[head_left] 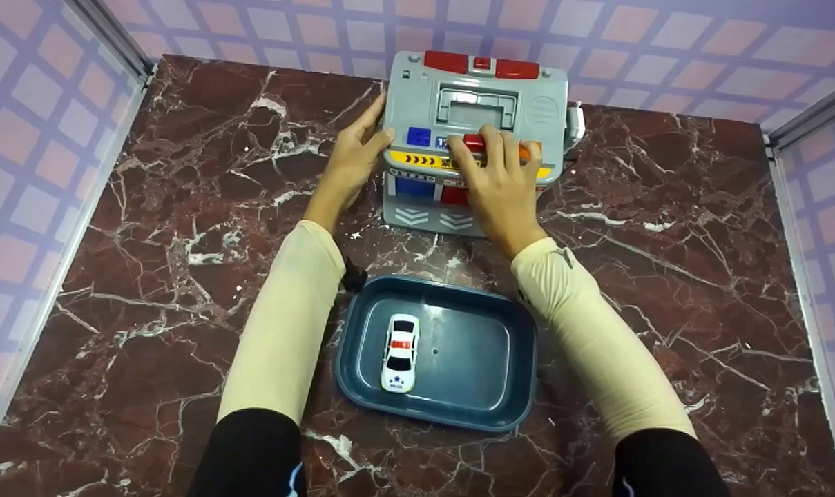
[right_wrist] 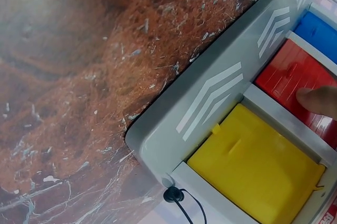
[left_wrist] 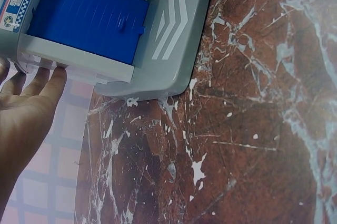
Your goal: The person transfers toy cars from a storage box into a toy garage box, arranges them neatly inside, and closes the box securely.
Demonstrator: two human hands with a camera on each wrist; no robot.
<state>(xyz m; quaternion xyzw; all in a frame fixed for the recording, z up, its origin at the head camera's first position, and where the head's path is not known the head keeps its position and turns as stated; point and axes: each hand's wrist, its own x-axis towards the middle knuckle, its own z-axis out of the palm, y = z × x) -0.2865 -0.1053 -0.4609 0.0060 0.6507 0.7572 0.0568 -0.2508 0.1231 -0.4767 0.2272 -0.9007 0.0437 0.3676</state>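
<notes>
A grey toy police garage [head_left: 417, 103] stands at the back, with red lights on its roof and a blue door [left_wrist: 92, 16], a red door [right_wrist: 292, 71] and a yellow door [right_wrist: 258, 166] along its front, all lowered. My left hand [head_left: 355, 155] rests against the garage's left side, fingers extended along the wall and thumb at the roof's edge. Over the front of the roof lies my right hand [head_left: 503, 179], its fingertips touching the row of coloured buttons around the red button [head_left: 474, 143]. Its thumb [right_wrist: 318, 100] shows in front of the red door.
Nearer to me, a dark blue-green tray [head_left: 472, 414] sits between my forearms, holding a white toy police car [head_left: 399, 366]. A thin black cord [right_wrist: 181, 208] hangs at the garage's right front corner. Checkered walls [head_left: 306, 27] enclose the marbled tabletop [head_left: 182, 331].
</notes>
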